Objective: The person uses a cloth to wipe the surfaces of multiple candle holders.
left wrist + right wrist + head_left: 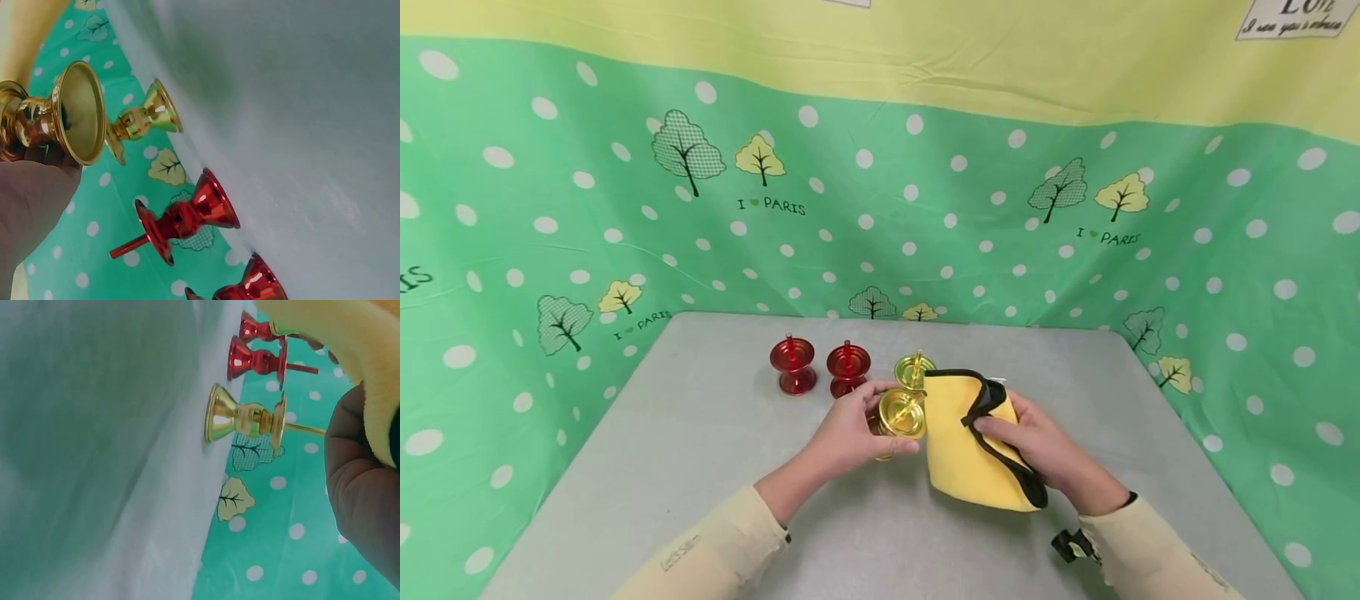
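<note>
My left hand (852,425) grips a gold candle holder (901,414) with a shallow dish and a central spike. In the left wrist view its flared base (81,112) is lifted off the table and tilted. A yellow cloth (958,450) with black edging is held in my right hand (1037,437), thumb over the front and fingers behind. The cloth's left edge comes right at the held holder's dish. Behind them a second gold candle holder (914,367) stands upright, partly hidden by the cloth and the held one.
Two red candle holders, one (792,364) farther left and another (848,367) beside my left hand, stand upright on the grey table (700,467). A green and yellow printed curtain (880,167) hangs behind the table. Below my right sleeve is a small black object (1071,546).
</note>
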`<act>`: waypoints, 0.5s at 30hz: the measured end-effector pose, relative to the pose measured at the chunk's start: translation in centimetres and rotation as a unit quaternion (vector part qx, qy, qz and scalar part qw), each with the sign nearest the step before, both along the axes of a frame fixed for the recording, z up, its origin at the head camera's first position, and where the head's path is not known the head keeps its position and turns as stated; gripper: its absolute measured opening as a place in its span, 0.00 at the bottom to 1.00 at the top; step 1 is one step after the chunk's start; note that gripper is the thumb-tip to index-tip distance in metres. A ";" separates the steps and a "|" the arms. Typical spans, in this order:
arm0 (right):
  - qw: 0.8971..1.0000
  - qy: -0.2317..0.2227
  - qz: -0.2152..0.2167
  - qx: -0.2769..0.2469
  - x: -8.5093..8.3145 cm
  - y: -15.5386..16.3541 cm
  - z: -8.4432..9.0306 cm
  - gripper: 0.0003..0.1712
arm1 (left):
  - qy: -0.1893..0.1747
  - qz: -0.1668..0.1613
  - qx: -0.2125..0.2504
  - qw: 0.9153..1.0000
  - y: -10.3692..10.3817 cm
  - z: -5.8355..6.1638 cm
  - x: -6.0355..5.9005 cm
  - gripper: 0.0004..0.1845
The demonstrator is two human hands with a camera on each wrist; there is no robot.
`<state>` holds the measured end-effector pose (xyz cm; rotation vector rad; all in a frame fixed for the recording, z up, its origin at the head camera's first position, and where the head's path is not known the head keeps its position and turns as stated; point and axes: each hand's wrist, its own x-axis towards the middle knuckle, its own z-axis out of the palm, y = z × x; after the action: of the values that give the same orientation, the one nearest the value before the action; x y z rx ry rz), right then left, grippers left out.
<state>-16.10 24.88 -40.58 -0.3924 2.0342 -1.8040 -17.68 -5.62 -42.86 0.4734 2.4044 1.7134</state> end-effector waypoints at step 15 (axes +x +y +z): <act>0.998 -0.063 -0.007 -0.024 -0.4 -0.5 -0.6 0.32 | 0.030 0.010 -0.040 0.999 -0.5 0.1 -0.2 0.46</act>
<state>-16.49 24.35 -41.16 -0.2719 1.9153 -1.8395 -17.92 -6.17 -42.75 0.4990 2.5171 1.6265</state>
